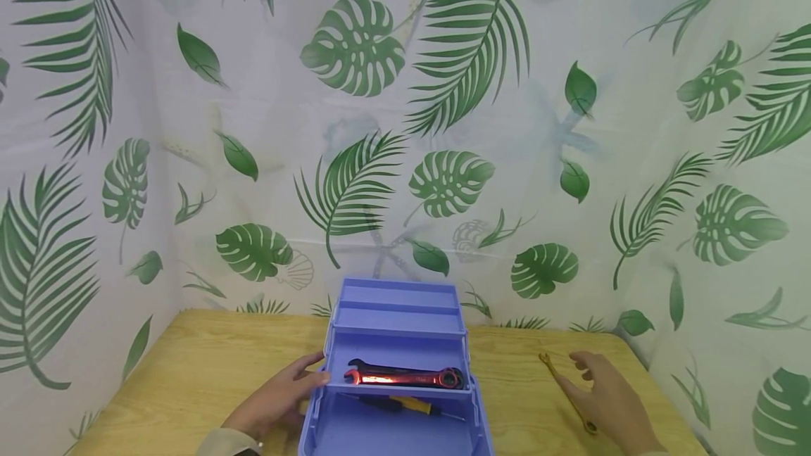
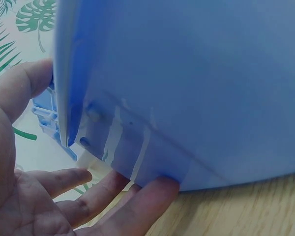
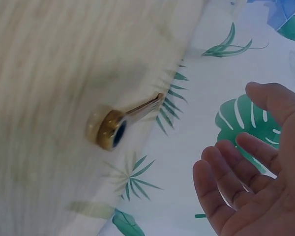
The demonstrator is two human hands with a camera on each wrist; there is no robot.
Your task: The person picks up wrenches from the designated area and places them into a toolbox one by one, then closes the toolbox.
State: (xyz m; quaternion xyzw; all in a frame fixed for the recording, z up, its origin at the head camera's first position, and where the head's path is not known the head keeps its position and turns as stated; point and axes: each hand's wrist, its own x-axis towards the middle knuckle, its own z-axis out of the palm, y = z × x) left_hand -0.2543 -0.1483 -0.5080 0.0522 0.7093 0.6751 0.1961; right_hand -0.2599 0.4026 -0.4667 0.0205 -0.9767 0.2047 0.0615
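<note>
A blue toolbox (image 1: 393,436) stands opened up on the wooden table, with its stepped trays raised at the back. My left hand (image 1: 279,397) holds its left side, thumb at the rim and fingertips against the outer wall (image 2: 211,123). In the front tray a red wrench (image 1: 405,377) lies alongside a dark wrench (image 1: 370,367). Below them, a yellow-and-black screwdriver (image 1: 408,405) lies in the bottom compartment, partly hidden under the tray. My right hand (image 1: 608,400), empty with loosely bent fingers, is beside a gold-coloured wrench (image 1: 566,389) on the table and overlaps it in the head view.
The wooden table (image 1: 222,350) extends to both sides of the toolbox. A white curtain (image 1: 405,118) printed with green leaves hangs behind the table and along both sides.
</note>
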